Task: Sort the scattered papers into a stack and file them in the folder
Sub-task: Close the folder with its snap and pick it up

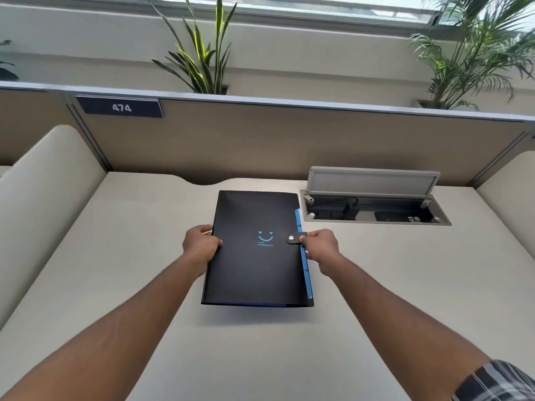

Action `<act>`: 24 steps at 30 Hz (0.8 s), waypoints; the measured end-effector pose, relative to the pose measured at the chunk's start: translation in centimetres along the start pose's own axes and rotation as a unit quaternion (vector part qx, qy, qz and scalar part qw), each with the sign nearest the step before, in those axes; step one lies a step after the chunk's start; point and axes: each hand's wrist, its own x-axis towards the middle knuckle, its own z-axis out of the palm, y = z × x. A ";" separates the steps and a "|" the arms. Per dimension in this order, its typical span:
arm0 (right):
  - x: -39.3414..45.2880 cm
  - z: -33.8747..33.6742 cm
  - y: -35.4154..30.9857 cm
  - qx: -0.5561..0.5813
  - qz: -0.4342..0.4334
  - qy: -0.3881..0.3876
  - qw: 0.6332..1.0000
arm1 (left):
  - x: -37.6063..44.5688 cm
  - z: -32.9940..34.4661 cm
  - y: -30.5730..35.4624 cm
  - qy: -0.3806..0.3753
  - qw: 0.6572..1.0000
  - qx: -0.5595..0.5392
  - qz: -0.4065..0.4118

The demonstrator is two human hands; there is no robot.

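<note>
The left hand (201,245) grips the spine edge and the right hand (321,246) pinches the snap-tab edge of a closed black expanding folder (257,264) over the beige worktop (115,270), near an open cable box (373,209).

The folder (254,267) is black, with a light-blue smiling-face mark (265,236) and a line of tiny blue lettering at its middle. Blue divider tabs (304,256) run down the folder's right edge, and a blue strip shows along its near edge. A black strap with a silver snap (291,237) sits just right of the blue face. The desk (115,270) under the folder is off-white. Beyond the folder the partition (260,140) is tan with a pale grey top rail, and up to the folder's left a navy plate (121,107) bears white digits 474. Right of the folder, the cable box (373,198) is grey with a dark inside. Green plants (199,50) stand behind the partition. A sleeve (498,383) is grey-and-black plaid.
</note>
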 end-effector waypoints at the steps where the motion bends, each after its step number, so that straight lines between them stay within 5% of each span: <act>1: 0.7 0.4 -0.5 -0.001 0.000 0.003 1.000 | 0.9 0.1 0.3 -0.001 1.000 0.008 0.004; 10: 7.6 3.8 -2.6 -0.021 0.012 0.030 0.999 | 7.4 2.5 1.2 0.012 0.997 0.066 0.029; 24: 10.6 5.3 -1.7 -0.173 -0.066 0.091 0.978 | 8.8 4.4 -0.8 0.017 0.948 0.252 0.193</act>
